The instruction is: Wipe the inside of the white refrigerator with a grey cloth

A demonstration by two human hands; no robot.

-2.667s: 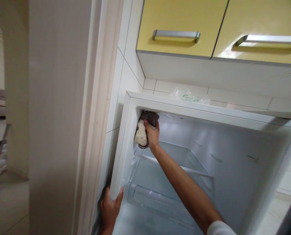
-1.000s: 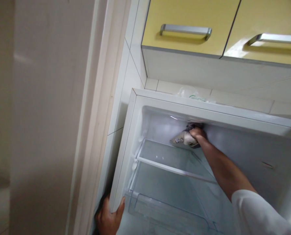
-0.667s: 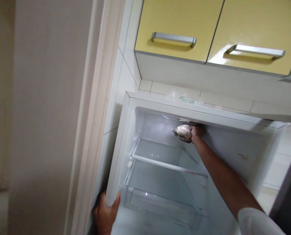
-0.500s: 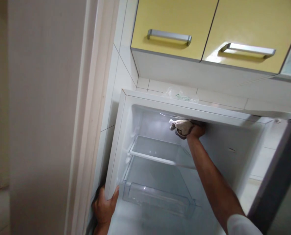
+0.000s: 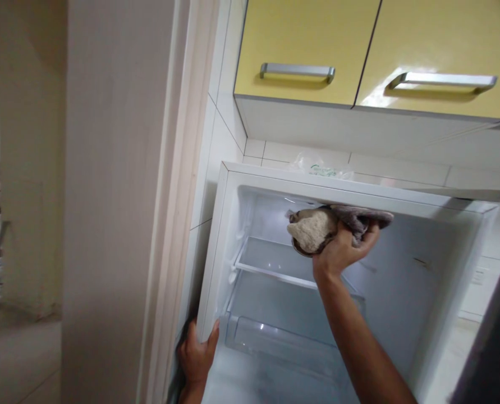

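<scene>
An open white refrigerator [image 5: 218, 247] fills the lower middle of the view, tilted in the picture. My right hand [image 5: 342, 249] reaches inside it and holds a bunched grey-brown cloth [image 5: 315, 229] with a pale beige side. Part of the cloth is pressed along the compartment's ceiling close to the front rim. My left hand [image 5: 197, 353] grips the refrigerator's left side edge, its thumb on the front and the other fingers partly hidden round the side. Beneath the right hand are a glass shelf [image 5: 270, 258] and a clear plastic drawer [image 5: 275, 339].
Yellow cabinets [image 5: 308, 45] with metal handles hang above the refrigerator. A clear plastic bag [image 5: 321, 168] lies on its top. A pale door frame [image 5: 119, 202] stands close on the left. The dark edge of the open refrigerator door [image 5: 491, 320] is at the right.
My right hand has turned and come nearer the front with the cloth, which is now spread further right along the ceiling. The left hand keeps its grip. The view has shifted slightly left.
</scene>
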